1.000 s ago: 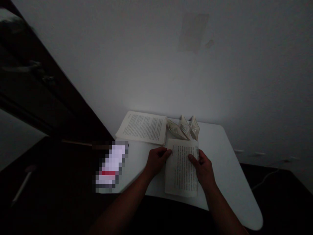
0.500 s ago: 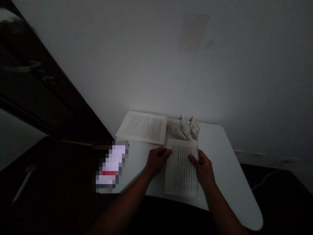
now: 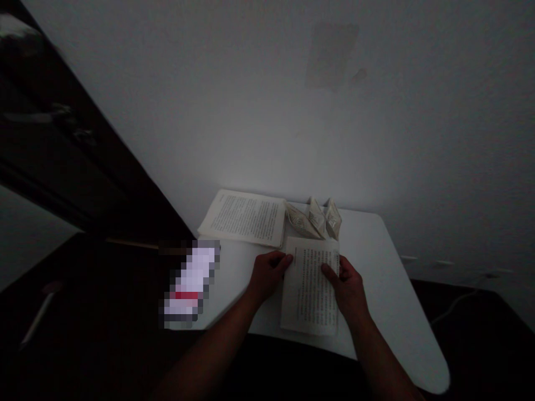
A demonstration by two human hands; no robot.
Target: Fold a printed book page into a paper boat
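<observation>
A printed sheet of paper (image 3: 309,295) is held upright between my two hands over the near part of the white table (image 3: 376,312). My left hand (image 3: 270,273) pinches its upper left edge between thumb and fingers. On the right edge, my right hand (image 3: 349,284) grips with the thumb on the front and the fingers behind, partly hidden. Just beyond the sheet stand several folded paper boats (image 3: 317,217), side by side. Left of them lies a stack of printed pages (image 3: 246,217).
A phone-shaped pixelated object (image 3: 192,284) lies at the table's left edge. The wall (image 3: 251,111) rises right behind the table. A dark door (image 3: 75,139) with a handle stands at the left. On the right, a cable (image 3: 455,303) runs near the floor.
The lower edge of the sheet has shifted very slightly. Both hands keep the same hold and place.
</observation>
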